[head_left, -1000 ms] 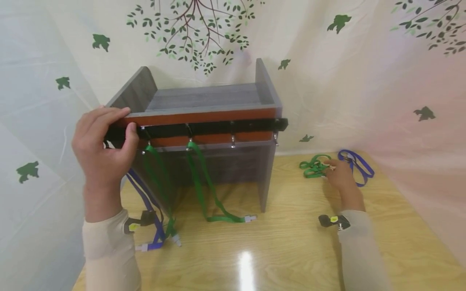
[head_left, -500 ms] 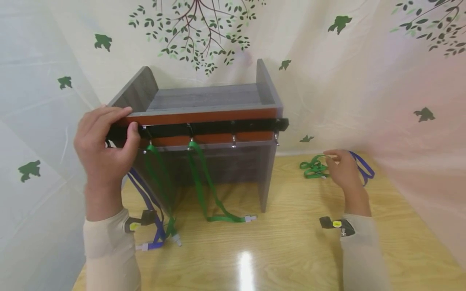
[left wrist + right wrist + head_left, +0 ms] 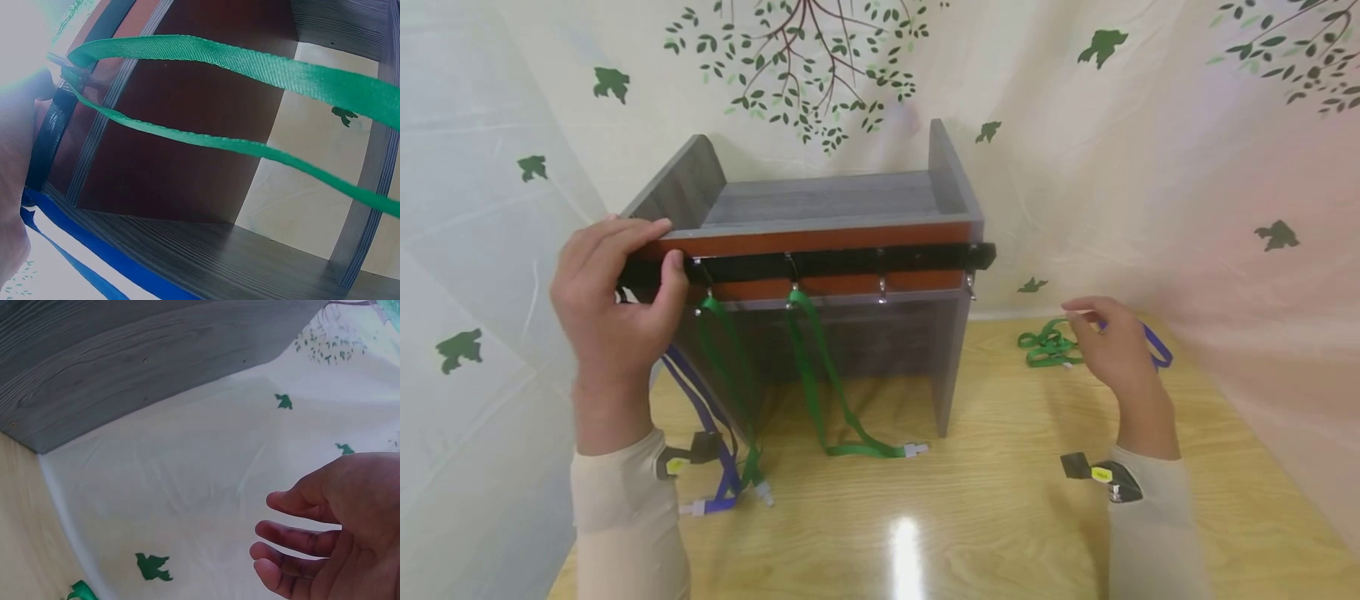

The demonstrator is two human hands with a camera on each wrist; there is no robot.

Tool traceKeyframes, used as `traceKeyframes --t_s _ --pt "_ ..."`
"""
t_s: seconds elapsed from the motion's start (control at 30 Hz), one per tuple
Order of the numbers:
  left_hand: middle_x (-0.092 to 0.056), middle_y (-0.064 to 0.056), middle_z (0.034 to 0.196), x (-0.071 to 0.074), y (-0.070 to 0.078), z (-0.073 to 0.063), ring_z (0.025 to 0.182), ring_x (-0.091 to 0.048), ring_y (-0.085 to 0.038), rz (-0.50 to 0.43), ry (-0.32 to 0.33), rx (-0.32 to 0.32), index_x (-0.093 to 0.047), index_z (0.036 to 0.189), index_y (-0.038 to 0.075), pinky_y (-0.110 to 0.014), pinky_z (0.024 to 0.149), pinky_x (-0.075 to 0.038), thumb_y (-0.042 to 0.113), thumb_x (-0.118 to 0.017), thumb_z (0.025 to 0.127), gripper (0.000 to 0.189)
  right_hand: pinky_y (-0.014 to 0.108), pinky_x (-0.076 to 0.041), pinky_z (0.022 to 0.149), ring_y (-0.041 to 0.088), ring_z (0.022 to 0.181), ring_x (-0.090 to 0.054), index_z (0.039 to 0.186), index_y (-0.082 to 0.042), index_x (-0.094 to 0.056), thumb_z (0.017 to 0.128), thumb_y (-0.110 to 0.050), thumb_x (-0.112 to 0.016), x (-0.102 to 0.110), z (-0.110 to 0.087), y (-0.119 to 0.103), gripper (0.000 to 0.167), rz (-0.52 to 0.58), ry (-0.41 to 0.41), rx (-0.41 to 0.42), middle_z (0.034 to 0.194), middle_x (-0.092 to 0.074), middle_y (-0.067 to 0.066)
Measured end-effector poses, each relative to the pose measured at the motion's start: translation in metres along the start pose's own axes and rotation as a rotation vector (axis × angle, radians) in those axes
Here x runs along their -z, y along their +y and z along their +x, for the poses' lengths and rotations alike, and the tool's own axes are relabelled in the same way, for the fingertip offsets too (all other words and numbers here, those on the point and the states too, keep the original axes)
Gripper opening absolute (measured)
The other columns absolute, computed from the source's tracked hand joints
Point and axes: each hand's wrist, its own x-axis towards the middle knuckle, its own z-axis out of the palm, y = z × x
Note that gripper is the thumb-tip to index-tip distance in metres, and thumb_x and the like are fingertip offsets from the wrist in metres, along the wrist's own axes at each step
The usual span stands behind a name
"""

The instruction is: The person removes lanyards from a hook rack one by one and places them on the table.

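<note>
My left hand (image 3: 613, 308) grips the left end of the black hook rail (image 3: 842, 264), fingers over the shelf's top front edge and thumb on the rail. Two green lanyards hang from its hooks, one with its clip end (image 3: 868, 452) on the table; a blue lanyard (image 3: 727, 483) hangs farthest left. In the left wrist view, a green lanyard (image 3: 187, 47) loops from a hook above a blue strap (image 3: 112, 234). My right hand (image 3: 1116, 346), fingers loosely bent and nothing in them, hovers by a bunched green lanyard (image 3: 1043, 360) and partly hides a blue lanyard (image 3: 1159, 348).
The grey wooden shelf unit (image 3: 820, 200) stands on the wooden table (image 3: 985, 500). Two bare hooks, one of them a metal hook (image 3: 882, 290), are on the rail's right half. A cloth backdrop (image 3: 1037, 200) with printed leaves rises behind.
My right hand has lifted from the bunched green lanyard and drawn up and to the right, its fingers now apart from it. The left hand keeps its hold on the rail.
</note>
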Motion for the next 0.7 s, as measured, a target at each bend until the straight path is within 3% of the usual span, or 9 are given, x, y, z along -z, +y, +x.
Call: traceKeyframes --t_s 0.17,0.37,0.7 --pt "-0.079 -0.021 0.105 0.001 0.0 0.0 0.103 -0.067 -0.044 -0.002 0.002 0.002 -0.084 0.108 0.007 -0.025 0.103 -0.047 0.038 -0.071 0.086 0.039 0.032 -0.051 0.067 0.028 0.092 -0.061 0.144 -0.012 -0.062 0.111 -0.043 -0.046 0.004 -0.008 -0.016 0.048 0.006 -0.022 0.019 0.136 -0.062 0.025" --pt "-0.08 -0.021 0.105 0.001 0.0 0.0 0.102 -0.067 -0.044 -0.001 0.01 -0.002 -0.084 0.108 0.008 -0.025 0.103 -0.048 0.037 -0.072 0.086 0.039 0.033 -0.053 0.068 0.026 0.092 -0.061 0.142 -0.013 -0.063 0.11 -0.049 -0.046 0.008 -0.018 -0.032 0.052 0.007 -0.049 0.027 0.14 -0.064 0.018" --pt "-0.079 -0.021 0.104 0.001 -0.002 0.0 0.101 -0.066 -0.044 -0.01 0.002 -0.006 -0.084 0.108 0.007 -0.024 0.102 -0.047 0.038 -0.072 0.086 0.04 0.033 -0.052 0.065 0.026 0.095 -0.061 0.135 -0.018 -0.067 0.109 -0.052 -0.048 0.009 -0.035 -0.056 0.047 -0.034 -0.055 0.08 0.131 -0.07 0.011"
